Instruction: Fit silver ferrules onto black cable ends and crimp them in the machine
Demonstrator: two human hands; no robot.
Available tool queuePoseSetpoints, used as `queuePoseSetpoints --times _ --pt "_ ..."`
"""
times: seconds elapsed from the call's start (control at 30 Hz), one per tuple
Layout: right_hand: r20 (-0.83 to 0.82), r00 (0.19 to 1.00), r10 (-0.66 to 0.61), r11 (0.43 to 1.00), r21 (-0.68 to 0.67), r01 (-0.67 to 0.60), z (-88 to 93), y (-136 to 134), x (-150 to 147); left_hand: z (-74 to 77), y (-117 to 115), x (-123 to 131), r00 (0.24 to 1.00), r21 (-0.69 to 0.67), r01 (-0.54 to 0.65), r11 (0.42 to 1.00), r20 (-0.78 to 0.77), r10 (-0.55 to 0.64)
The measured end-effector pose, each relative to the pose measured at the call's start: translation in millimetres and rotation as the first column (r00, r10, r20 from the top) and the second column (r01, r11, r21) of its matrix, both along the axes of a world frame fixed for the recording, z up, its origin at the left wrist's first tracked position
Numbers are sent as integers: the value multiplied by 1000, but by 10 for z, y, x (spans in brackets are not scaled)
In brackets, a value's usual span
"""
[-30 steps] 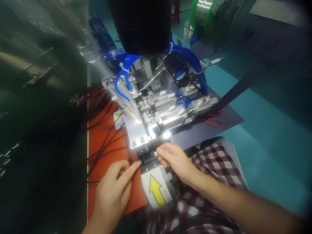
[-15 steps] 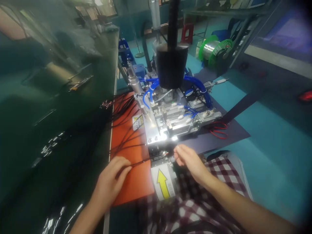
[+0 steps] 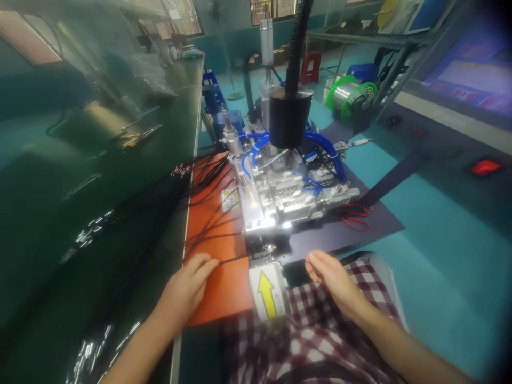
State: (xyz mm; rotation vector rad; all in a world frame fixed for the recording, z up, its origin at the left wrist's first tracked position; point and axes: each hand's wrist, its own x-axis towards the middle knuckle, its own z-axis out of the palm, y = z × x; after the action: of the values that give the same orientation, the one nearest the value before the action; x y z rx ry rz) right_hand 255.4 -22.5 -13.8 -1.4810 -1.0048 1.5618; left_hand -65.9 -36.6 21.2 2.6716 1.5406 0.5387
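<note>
My left hand is closed in a pinch on a thin black cable above the orange board. The cable runs right, and its end with fine bare wires lies at the front of a metal machine. A white label with a yellow arrow is just below that end. My right hand hangs to the right of the cable end, apart from it, with curled fingers and nothing visible in them. More black cables cross the board near my left hand.
A black lamp-like head hangs over the machine, with blue air tubes behind. On the dark green table lie cable bundles with shiny ends. A green wire spool and a screen panel stand at right.
My right hand has moved right and slightly down, away from the cable end. My left hand still pinches the cable. The view has shifted a little.
</note>
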Motion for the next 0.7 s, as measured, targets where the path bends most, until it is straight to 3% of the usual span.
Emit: queuePoseSetpoints --times 0.1,0.17,0.23,0.3,0.37,0.43,0.7 --pt "61 998 -10 999 41 8 39 -70 -13 -31 -32 -32 1000 31 2 1000 -19 -2" --pt "191 981 21 979 193 -59 136 -122 -72 -57 -48 -44 1000 51 -9 999 -23 10" --pt "432 897 93 874 396 -281 265 -147 -164 -78 -58 -45 999 64 -24 998 -22 26" --pt "635 766 101 757 451 -473 377 -124 -262 -92 -61 -36 999 72 -36 997 -18 37" --pt "771 633 68 674 432 -599 437 -60 -339 -101 -61 -22 999 79 -43 996 -10 44" --pt "842 538 47 636 390 -666 450 17 -385 -109 -60 -13 999 88 -48 995 2 48" --pt "952 306 24 600 231 -766 557 131 -457 -151 -76 -3 996 103 -64 993 68 57"
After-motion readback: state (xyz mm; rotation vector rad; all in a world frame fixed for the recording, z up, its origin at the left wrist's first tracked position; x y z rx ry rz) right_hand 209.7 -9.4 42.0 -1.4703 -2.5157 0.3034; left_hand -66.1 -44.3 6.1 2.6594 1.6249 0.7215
